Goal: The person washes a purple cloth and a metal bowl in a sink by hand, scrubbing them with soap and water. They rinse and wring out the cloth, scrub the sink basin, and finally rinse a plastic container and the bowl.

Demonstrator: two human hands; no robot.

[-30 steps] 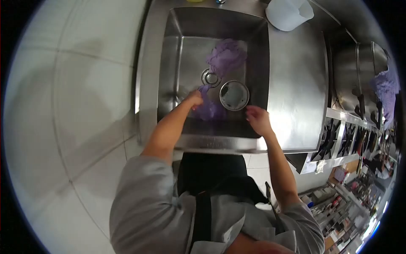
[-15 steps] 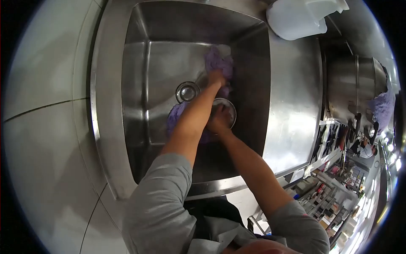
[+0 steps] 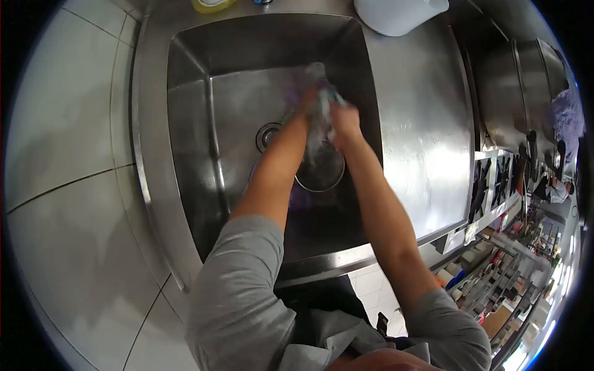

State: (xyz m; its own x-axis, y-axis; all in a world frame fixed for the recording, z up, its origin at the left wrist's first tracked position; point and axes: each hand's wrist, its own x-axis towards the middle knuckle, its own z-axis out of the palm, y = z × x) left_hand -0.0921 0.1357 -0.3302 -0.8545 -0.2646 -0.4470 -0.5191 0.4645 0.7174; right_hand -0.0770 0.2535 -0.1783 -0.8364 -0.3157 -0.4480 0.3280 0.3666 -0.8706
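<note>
Both my hands meet over the middle of a deep steel sink (image 3: pixel 185 123). My left hand (image 3: pixel 307 104) and my right hand (image 3: pixel 345 119) are closed together on a wet cloth (image 3: pixel 323 111), purple and pale, bunched between them and blurred. A round metal strainer bowl (image 3: pixel 322 172) lies on the sink floor just below my hands. The drain (image 3: pixel 268 136) shows to the left of my left forearm. A scrap of purple cloth (image 3: pixel 298 196) peeks out under that forearm.
A white plastic container (image 3: pixel 396 13) stands on the steel counter (image 3: pixel 414 123) behind the sink. A yellow item (image 3: pixel 212 5) sits at the back rim. Large steel pots (image 3: pixel 526 80) and stove burners are at the right. Tiled wall fills the left.
My left hand has lifted off the sink floor with the cloth, and my right hand has left the strainer bowl and joined it on the cloth. The view has shifted slightly.
</note>
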